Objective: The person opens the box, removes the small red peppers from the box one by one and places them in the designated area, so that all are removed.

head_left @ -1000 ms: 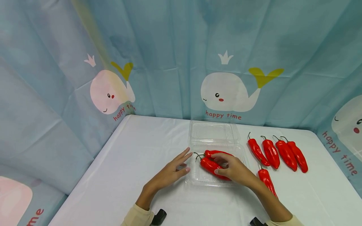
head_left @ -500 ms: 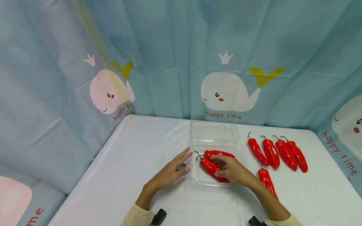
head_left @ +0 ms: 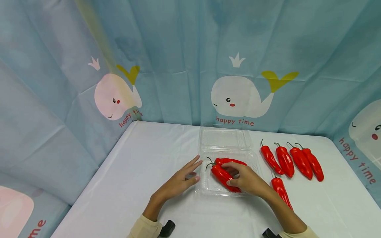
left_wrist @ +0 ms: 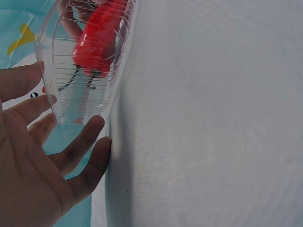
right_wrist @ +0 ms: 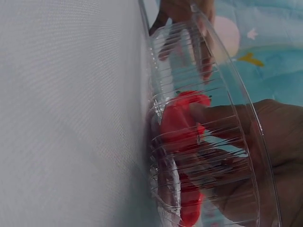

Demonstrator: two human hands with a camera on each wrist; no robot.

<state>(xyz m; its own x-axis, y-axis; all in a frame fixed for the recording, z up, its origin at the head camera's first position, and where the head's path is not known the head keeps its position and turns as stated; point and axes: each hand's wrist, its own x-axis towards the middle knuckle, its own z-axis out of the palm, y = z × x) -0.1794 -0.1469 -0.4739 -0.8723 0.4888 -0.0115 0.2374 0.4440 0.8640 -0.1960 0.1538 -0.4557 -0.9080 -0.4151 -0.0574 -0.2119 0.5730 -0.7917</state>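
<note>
In the head view, a clear plastic clamshell box (head_left: pixel 205 190) lies with its lid (head_left: pixel 225 138) folded back. Two red peppers are in its base: a near one (head_left: pixel 221 177), set diagonally, and a far one (head_left: pixel 230 161) just behind it. My right hand (head_left: pixel 248 180) reaches in from the right and grips the near pepper between thumb and fingers; its lower end is partly under the hand. My left hand (head_left: pixel 178 180) is at the box's left side, fingers spread. In the left wrist view, fingertips (left_wrist: pixel 98 124) of that hand touch the clear wall.
Several red peppers (head_left: pixel 285 162) stand in a row right of the box, stems away from me. Another pepper (head_left: pixel 280 190) lies nearer, beside my right forearm. A white cloth (head_left: pixel 148 148) covers the table, and a blue whale-print curtain (head_left: pixel 178 66) hangs behind it.
The near pepper has turned slightly in the box under my right hand, and a stem tip has shifted away from me. My left hand has stayed in place.
</note>
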